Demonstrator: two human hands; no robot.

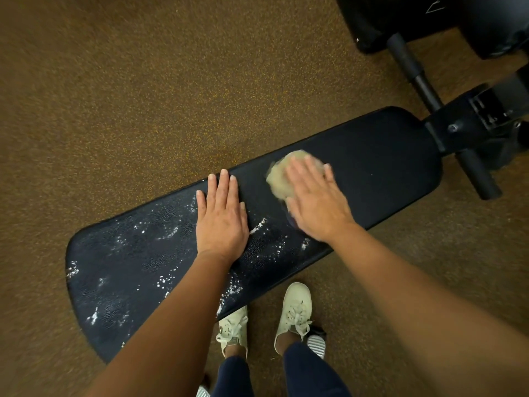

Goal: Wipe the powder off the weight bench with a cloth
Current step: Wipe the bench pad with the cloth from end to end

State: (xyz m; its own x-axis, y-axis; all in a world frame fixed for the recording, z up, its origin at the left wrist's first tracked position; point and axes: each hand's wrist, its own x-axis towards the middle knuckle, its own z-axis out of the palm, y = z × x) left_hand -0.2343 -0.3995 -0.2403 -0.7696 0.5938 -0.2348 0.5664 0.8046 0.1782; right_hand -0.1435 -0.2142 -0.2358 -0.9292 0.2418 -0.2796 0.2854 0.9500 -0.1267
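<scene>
**A:** Which step is this?

**B:** Mid-wipe, I'd say. The right hand [316,200] lies flat, fingers spread, pressing the cloth [282,179] onto the weight bench [380,156]. The cloth is a pale wad on the pad, showing at about ten o'clock from that hand. The left hand [221,214] is open too, palm down on the pad at nine o'clock from the right one, gripping nothing, seemingly bracing.

**A:** And the powder [169,233]?

**B:** White flecks and streaks over the wide end of the pad, from beneath the left hand out towards eight o'clock, plus a streak between the two hands. The narrow end, towards two o'clock, looks clean.

**A:** So the next move?

**B:** Probably drawing the cloth towards eight o'clock across the speckled part, and the left hand would need to lift away, as it covers some of it.

**A:** Anything unclear?

**B:** The cloth and right fingertips are blurred, and much of the cloth is under the palm. The forearms hide the pad's near edge. The frame is cut off at three o'clock.
</scene>
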